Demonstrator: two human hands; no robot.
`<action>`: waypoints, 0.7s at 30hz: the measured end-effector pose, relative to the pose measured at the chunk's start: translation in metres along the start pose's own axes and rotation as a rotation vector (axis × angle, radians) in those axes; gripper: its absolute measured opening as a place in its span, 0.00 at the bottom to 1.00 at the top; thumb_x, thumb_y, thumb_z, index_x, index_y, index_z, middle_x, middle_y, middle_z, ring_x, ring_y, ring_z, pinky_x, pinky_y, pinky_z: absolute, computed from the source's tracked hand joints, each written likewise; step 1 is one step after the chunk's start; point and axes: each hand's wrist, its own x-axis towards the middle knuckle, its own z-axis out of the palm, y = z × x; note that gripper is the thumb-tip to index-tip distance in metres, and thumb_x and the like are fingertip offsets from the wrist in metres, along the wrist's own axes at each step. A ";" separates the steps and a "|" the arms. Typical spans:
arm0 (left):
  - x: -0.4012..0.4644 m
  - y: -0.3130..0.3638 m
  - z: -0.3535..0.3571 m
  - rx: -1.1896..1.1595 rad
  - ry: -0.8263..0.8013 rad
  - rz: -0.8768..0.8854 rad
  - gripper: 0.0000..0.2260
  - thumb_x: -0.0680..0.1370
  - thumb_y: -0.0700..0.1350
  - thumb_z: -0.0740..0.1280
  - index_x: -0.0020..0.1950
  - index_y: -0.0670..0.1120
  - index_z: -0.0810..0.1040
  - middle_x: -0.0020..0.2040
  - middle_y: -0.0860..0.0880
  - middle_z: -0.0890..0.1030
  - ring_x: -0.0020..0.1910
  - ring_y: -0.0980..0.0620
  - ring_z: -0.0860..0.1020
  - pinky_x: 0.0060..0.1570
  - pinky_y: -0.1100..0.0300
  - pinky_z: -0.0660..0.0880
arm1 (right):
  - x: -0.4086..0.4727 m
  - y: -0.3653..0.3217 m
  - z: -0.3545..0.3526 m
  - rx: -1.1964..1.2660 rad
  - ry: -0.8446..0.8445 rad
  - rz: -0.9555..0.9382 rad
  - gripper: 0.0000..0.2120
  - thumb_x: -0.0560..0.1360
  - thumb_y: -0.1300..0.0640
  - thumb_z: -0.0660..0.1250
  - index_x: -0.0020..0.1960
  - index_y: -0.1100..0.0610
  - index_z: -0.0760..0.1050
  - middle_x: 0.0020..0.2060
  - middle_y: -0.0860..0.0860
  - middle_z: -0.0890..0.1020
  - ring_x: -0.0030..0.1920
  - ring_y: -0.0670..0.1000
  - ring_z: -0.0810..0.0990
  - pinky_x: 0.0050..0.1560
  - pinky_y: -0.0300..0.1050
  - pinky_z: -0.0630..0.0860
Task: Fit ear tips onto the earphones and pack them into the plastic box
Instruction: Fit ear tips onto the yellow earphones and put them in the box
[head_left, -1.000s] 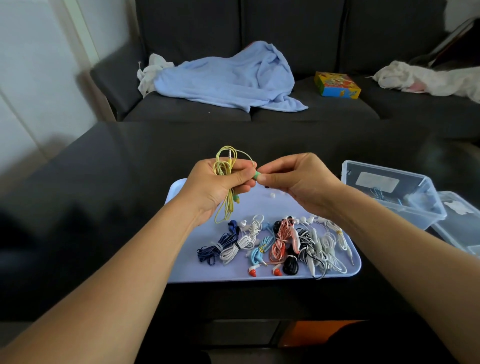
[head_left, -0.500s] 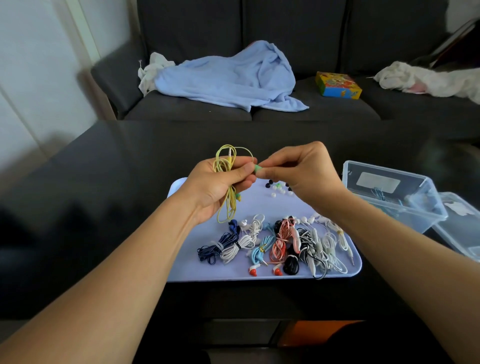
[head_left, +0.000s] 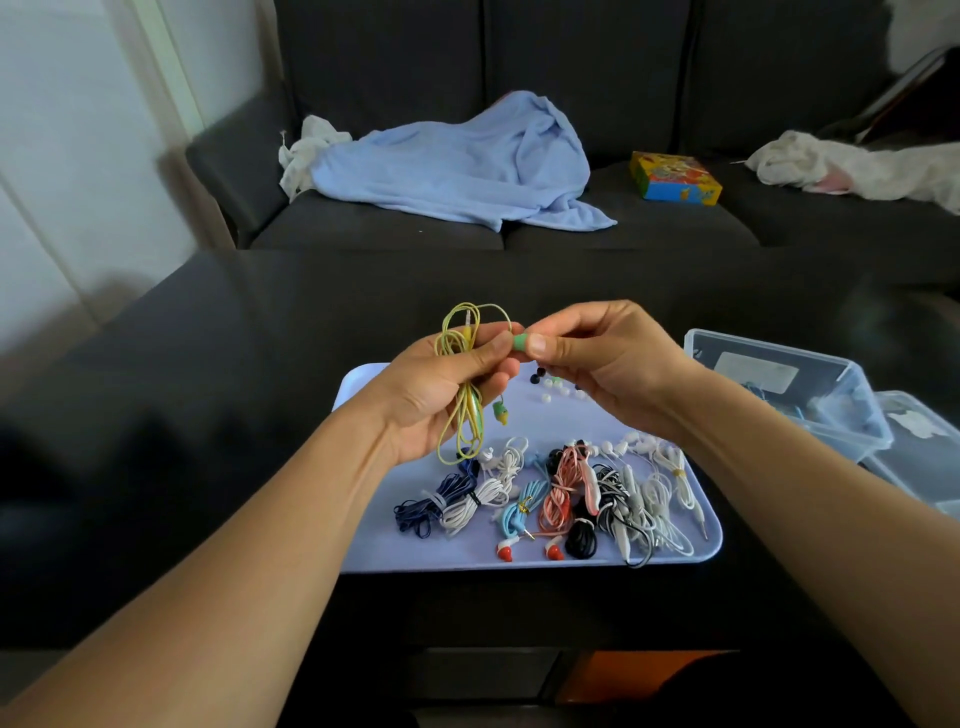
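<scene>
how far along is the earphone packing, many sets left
Early on. Done: the clear plastic box seems to hold one bluish set. In hand: the left hand grips the yellow earphones while the right hand pinches a green ear tip at one bud. Left: several bundled sets and loose tips on the tray.

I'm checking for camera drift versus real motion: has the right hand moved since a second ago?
Yes, slightly: the right hand now sits higher and farther from the tray's near edge.
</scene>
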 end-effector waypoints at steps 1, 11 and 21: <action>0.000 -0.001 0.000 0.019 -0.001 -0.001 0.05 0.68 0.39 0.71 0.40 0.44 0.87 0.34 0.47 0.83 0.31 0.57 0.81 0.30 0.69 0.78 | -0.002 -0.001 -0.003 -0.085 0.012 -0.056 0.06 0.62 0.60 0.77 0.38 0.60 0.85 0.36 0.55 0.86 0.39 0.54 0.79 0.43 0.44 0.75; 0.011 -0.005 0.010 0.002 0.128 0.122 0.05 0.76 0.33 0.69 0.49 0.40 0.82 0.38 0.46 0.86 0.36 0.55 0.84 0.37 0.67 0.80 | -0.001 0.003 -0.004 -0.529 0.260 -0.382 0.05 0.70 0.63 0.78 0.45 0.63 0.85 0.38 0.52 0.86 0.37 0.45 0.85 0.41 0.36 0.80; 0.017 -0.012 0.015 0.039 0.227 0.353 0.06 0.76 0.32 0.71 0.49 0.41 0.83 0.42 0.45 0.86 0.41 0.51 0.85 0.44 0.64 0.80 | 0.002 0.006 0.014 -0.157 0.366 -0.121 0.03 0.74 0.63 0.74 0.47 0.59 0.86 0.37 0.53 0.87 0.39 0.48 0.83 0.45 0.38 0.81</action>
